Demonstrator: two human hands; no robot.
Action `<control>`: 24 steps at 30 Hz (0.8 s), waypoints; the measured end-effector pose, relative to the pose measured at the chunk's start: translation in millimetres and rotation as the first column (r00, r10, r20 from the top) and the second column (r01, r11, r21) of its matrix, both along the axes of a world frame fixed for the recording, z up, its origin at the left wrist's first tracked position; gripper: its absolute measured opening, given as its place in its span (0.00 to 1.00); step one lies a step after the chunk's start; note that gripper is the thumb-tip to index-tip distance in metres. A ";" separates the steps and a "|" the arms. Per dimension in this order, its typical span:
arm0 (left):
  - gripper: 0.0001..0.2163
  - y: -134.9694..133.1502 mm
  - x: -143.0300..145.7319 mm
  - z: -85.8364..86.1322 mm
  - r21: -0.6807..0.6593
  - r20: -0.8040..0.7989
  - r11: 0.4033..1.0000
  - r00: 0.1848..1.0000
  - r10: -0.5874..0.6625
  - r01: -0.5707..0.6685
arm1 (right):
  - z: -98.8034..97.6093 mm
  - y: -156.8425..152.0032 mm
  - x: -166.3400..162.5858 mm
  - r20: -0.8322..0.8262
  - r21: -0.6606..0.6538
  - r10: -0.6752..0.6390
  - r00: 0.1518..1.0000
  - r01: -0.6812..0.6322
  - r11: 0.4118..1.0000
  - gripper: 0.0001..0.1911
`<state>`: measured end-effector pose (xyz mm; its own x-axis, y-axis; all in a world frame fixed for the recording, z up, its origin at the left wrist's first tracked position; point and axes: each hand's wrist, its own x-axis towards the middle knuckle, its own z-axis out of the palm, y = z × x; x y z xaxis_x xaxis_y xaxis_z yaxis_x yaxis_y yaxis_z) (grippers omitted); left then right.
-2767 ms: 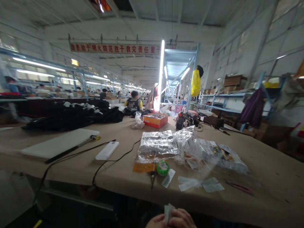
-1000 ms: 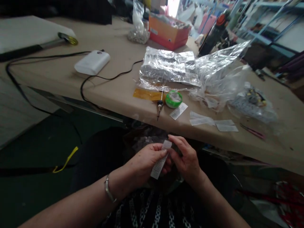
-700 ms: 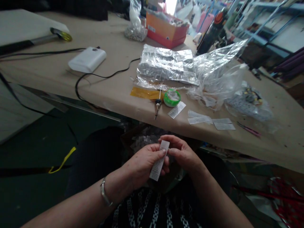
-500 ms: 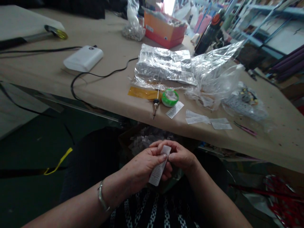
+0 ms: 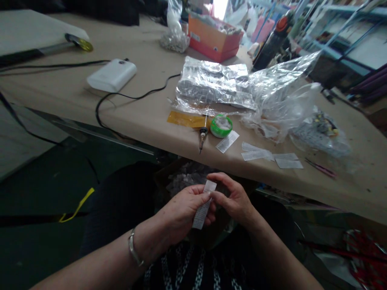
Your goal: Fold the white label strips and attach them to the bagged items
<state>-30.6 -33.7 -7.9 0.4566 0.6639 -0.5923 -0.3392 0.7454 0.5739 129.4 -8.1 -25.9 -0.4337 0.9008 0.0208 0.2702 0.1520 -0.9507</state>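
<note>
Low in front of my lap, my left hand (image 5: 187, 203) is closed on a narrow white printed label (image 5: 200, 218), thumb on top and fingers beneath. The label tilts, its upper end poking out past the thumb. Close on its right is my right hand (image 5: 237, 198), with index finger and thumb apart and the thumb tip at the label's edge beside my left thumb. Under the hands, a box holds many small pale pieces (image 5: 187, 177). Nearest on the table edge are a soldering iron (image 5: 203, 139), a green-rimmed round tin (image 5: 221, 126) and white label strips (image 5: 227, 141).
Clear plastic packaging (image 5: 214, 82) lies on the brown table behind the tin. Pink-handled tweezers (image 5: 320, 167) rest at the right near a bag of small parts (image 5: 322, 133). A white power box (image 5: 111, 75), its black cord and an orange box (image 5: 211, 38) are farther back.
My right index finger has lifted away from the label and opened from the thumb. The left hand keeps its hold on the label. The whole view has shifted slightly.
</note>
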 end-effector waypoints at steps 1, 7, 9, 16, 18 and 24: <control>0.07 0.7 -0.1 -0.6 0.002 0.002 1.000 1.000 0.008 -0.008 | 0.8 -0.9 0.1 0.056 0.093 -0.019 0.998 0.013 0.996 0.17; 0.07 2.0 0.2 -4.6 0.024 -0.008 1.000 1.000 0.018 -0.018 | 1.3 -3.1 -3.7 0.271 0.356 -0.060 0.961 -0.042 0.933 0.15; 0.07 2.8 0.2 -3.8 0.020 0.009 0.999 1.000 0.027 -0.027 | 1.4 -2.9 -5.4 0.296 0.382 -0.068 0.953 -0.053 0.923 0.14; 0.07 3.5 -1.1 -4.3 -0.001 0.026 0.999 0.999 0.038 -0.038 | 2.2 -4.7 -8.9 0.275 0.355 -0.086 0.958 -0.018 0.935 0.15; 0.08 2.8 -1.8 -6.4 0.005 0.025 0.998 0.998 0.059 -0.059 | 1.5 -4.4 -10.1 0.204 0.258 -0.096 0.974 0.041 0.965 0.16; 0.09 2.9 -5.1 -6.4 0.075 -0.016 0.991 0.994 0.110 -0.109 | -3.2 5.8 -16.3 -0.185 -0.314 -0.221 0.958 0.155 0.937 0.07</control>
<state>-35.7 -30.7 -14.3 0.3672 0.7512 -0.5485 -0.4042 0.6600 0.6333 113.1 -2.4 -29.0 -0.2705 0.9451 -0.1832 0.0518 -0.1757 -0.9831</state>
